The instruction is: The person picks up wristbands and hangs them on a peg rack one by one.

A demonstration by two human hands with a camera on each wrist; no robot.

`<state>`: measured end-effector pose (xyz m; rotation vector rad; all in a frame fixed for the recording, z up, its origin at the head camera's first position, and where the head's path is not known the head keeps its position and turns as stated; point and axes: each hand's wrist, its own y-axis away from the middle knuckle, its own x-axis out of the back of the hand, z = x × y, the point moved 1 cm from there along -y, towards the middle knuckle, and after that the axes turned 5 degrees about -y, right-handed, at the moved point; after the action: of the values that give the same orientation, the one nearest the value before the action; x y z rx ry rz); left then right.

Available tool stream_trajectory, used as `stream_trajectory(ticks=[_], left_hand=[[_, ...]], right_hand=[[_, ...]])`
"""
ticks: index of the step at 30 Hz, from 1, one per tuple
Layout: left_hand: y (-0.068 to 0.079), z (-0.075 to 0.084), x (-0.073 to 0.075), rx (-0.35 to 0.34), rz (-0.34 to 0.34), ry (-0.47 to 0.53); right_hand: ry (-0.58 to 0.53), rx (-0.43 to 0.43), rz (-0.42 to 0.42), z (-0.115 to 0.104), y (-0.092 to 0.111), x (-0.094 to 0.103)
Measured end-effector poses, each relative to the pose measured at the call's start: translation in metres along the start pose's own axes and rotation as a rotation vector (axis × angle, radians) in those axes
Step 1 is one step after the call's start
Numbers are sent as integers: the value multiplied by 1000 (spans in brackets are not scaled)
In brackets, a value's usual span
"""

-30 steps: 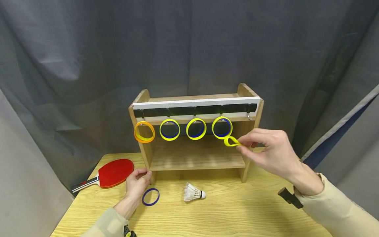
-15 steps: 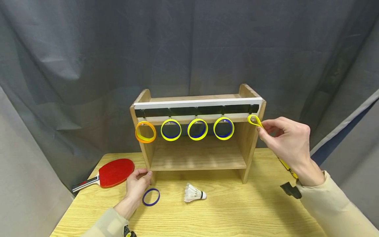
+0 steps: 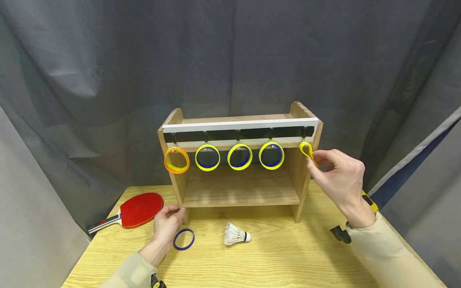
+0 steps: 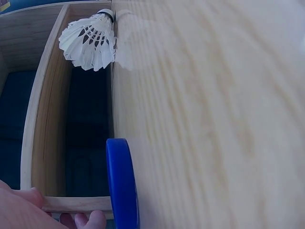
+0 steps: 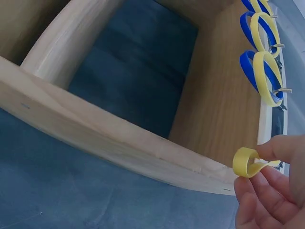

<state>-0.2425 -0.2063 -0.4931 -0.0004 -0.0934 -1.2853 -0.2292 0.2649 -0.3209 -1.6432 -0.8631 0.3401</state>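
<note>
My right hand (image 3: 340, 172) pinches a yellow rubber wristband (image 3: 302, 148) between thumb and fingers, squeezing it into a narrow loop. The loop's upper end is right at the rightmost hook on the wooden shelf (image 3: 241, 196). Seen from the right wrist, the band (image 5: 242, 162) curls out past the fingertips. Low on the left, my left hand (image 3: 167, 224) grips the shelf's side panel near its foot; the left wrist view has its fingers around the wood edge. A blue wristband (image 3: 174, 242) lies on the table beside that hand.
From the other hooks hang an orange-and-yellow band (image 3: 166, 163) and several yellow bands (image 3: 196, 159) with blue ones behind. A shuttlecock (image 3: 235, 235) lies in front of the shelf. The red table tennis paddle (image 3: 141, 210) is at the left, and a grey curtain (image 3: 230, 52) hangs behind.
My right hand has carried the yellow wristband right and up to the rightmost hook, then shifted slightly down and left there. The left hand stays on the shelf's side.
</note>
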Motion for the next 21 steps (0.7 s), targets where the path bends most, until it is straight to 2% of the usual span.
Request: stream_trajectory(ticks=[3, 11, 18, 21], left_hand=[[0, 0, 0, 5, 0, -6], [0, 0, 1, 11, -2, -8], [0, 0, 1, 12, -2, 5], [1, 1, 1, 12, -3, 5]], right_hand=[[0, 1, 21, 0, -1, -3], [111, -1, 15, 0, -3, -5], [194, 13, 93, -1, 4, -10], [209, 25, 101, 0, 8, -11]])
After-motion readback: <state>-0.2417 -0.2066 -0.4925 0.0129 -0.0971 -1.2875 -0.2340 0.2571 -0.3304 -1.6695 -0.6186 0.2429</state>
